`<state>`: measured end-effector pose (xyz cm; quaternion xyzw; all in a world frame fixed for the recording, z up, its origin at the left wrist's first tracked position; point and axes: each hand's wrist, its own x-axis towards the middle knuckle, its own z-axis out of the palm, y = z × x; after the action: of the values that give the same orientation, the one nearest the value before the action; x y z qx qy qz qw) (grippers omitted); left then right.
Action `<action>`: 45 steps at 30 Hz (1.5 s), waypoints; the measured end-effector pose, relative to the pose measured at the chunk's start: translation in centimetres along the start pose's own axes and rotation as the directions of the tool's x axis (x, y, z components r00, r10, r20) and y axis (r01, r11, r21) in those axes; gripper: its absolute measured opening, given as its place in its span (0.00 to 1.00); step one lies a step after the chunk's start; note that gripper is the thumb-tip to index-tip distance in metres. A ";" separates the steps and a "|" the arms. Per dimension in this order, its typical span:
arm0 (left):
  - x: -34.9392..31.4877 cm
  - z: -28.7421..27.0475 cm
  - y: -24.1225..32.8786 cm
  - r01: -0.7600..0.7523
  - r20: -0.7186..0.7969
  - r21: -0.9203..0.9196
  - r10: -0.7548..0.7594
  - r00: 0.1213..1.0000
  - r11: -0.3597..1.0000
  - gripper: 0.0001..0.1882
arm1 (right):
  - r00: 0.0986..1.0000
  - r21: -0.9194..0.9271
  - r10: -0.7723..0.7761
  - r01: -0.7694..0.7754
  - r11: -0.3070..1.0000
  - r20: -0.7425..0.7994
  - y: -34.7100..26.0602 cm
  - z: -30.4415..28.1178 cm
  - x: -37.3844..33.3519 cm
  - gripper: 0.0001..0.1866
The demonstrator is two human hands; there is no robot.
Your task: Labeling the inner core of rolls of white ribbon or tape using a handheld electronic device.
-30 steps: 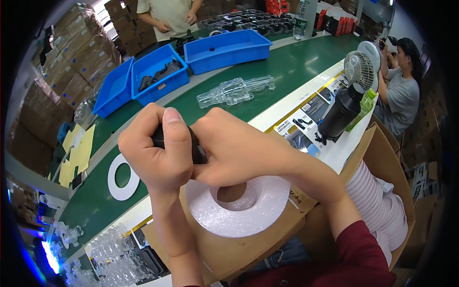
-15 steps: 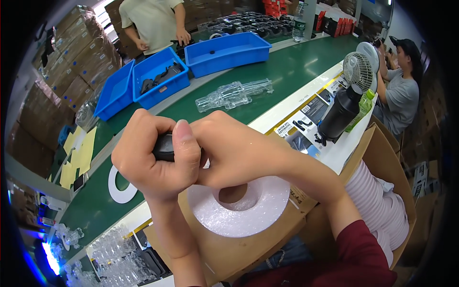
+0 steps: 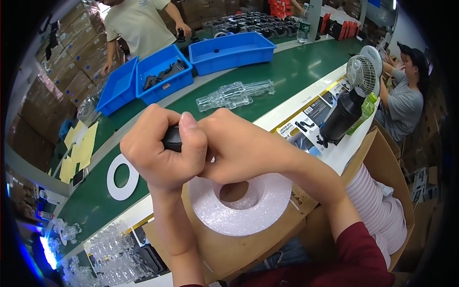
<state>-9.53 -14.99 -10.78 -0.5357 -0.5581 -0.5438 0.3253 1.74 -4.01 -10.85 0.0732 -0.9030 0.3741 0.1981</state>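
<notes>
My left hand point(image 3: 162, 148) is closed in a fist round a dark, rounded black piece point(image 3: 172, 139). Only the end of that piece shows, between the curled fingers and the thumb. Pressed up against it, my right hand point(image 3: 234, 143) is bent at the wrist with its fingers curled in; what they grip is hidden behind the left hand. Below both hands, a stack of white foam-like rings point(image 3: 244, 222) lies on a cardboard box point(image 3: 224, 258). A single white ring point(image 3: 112, 186) lies on the green table to the left.
Clear plastic trays point(image 3: 234, 95) lie on the green table point(image 3: 287, 71). Beyond are blue bins point(image 3: 232, 55), one with black parts point(image 3: 165, 76). At right stand a small fan point(image 3: 361, 74), a black bottle point(image 3: 342, 117) and an open carton of rings point(image 3: 377, 205). A co-worker point(image 3: 138, 28) stands across the table.
My hands have shifted slightly right in the picture and keep their closed hold. Across the table, the co-worker has leaned left, one hand now beside the left blue bin.
</notes>
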 end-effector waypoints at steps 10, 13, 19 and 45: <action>0.1 1.3 0.5 0.007 0.019 -0.021 -0.007 1.000 1.000 0.16 | 1.000 0.015 0.009 -0.009 1.000 0.016 0.7 -0.9 -0.3 0.05; 0.1 1.2 0.6 0.020 0.031 -0.005 -0.020 0.999 1.000 0.16 | 1.000 0.014 0.014 -0.014 1.000 0.023 0.6 -1.1 -0.3 0.05; 0.4 1.7 0.9 0.042 0.003 0.007 -0.042 0.999 0.999 0.13 | 1.000 -0.004 -0.003 0.003 1.000 -0.002 1.0 -1.4 -0.6 0.06; -1.2 1.9 -0.6 -0.056 -0.089 -0.035 0.053 0.995 0.998 0.13 | 0.997 -0.084 -0.063 0.061 0.995 -0.031 1.5 -0.6 -0.7 0.06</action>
<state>-9.44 -13.33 -12.44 -0.5322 -0.5181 -0.5681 0.3544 2.13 -2.56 -11.76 0.0866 -0.9115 0.3314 0.2278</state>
